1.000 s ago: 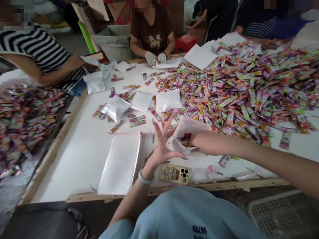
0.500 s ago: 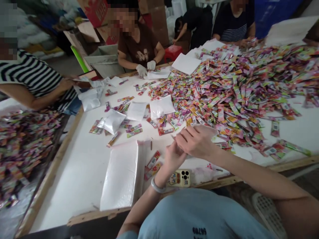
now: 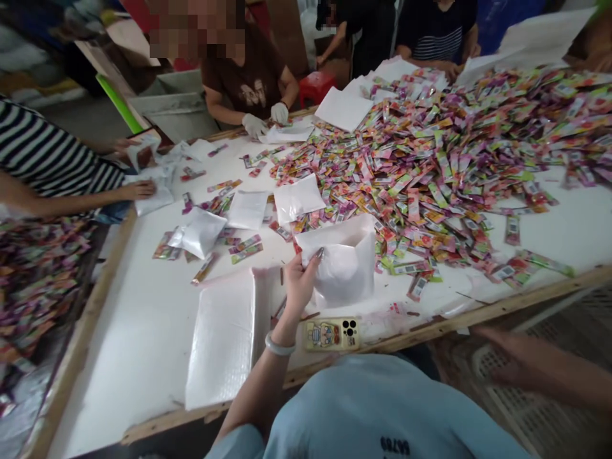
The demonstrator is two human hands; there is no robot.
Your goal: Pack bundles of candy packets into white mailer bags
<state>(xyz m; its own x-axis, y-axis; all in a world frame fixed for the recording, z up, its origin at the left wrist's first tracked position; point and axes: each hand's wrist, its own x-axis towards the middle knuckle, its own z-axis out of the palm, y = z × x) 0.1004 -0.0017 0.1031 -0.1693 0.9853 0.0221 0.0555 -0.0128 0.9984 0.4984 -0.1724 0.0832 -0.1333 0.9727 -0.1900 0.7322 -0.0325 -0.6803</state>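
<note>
The right hand [image 3: 497, 357], together with the left half a second ago, is now drawn off the counter [image 3: 143, 306], open and empty; the white pouch [image 3: 344, 261] is gripped upright by the left hand [image 3: 299, 280] alone.

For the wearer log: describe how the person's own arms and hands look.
Both forearms are bare, no gloves. The left hand has long nails painted dark grey, and a pale bangle circles its wrist. The right hand shows no jewellery. Light blue clothing covers the body.

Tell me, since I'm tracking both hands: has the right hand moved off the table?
Yes. The right hand has dropped past the table edge, away from the white bag.
</note>
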